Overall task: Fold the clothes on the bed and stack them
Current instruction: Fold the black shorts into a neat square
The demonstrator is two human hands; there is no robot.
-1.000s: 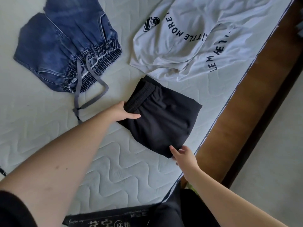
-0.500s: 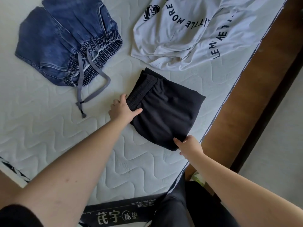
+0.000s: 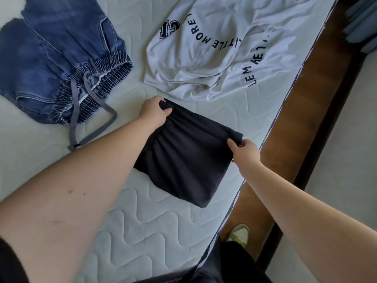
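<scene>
A folded black garment (image 3: 187, 160) lies on the white quilted mattress (image 3: 142, 225) near its right edge. My left hand (image 3: 152, 111) grips the garment's far left corner, with the thumb curled over the cloth. My right hand (image 3: 244, 151) pinches its far right corner. The cloth is gathered into wrinkles between the two hands. Blue denim shorts (image 3: 53, 58) with a grey drawstring lie unfolded at the far left. A white T-shirt (image 3: 224, 41) with black lettering lies crumpled at the far right.
The mattress edge runs diagonally on the right, with a brown wooden bed frame (image 3: 285, 139) beside it and pale floor beyond. A foot in a light shoe (image 3: 239, 235) stands by the frame at the bottom.
Both hands moved from the garment's near corners to its far corners and took hold there. The garment now lies turned, with wrinkles between the hands.
</scene>
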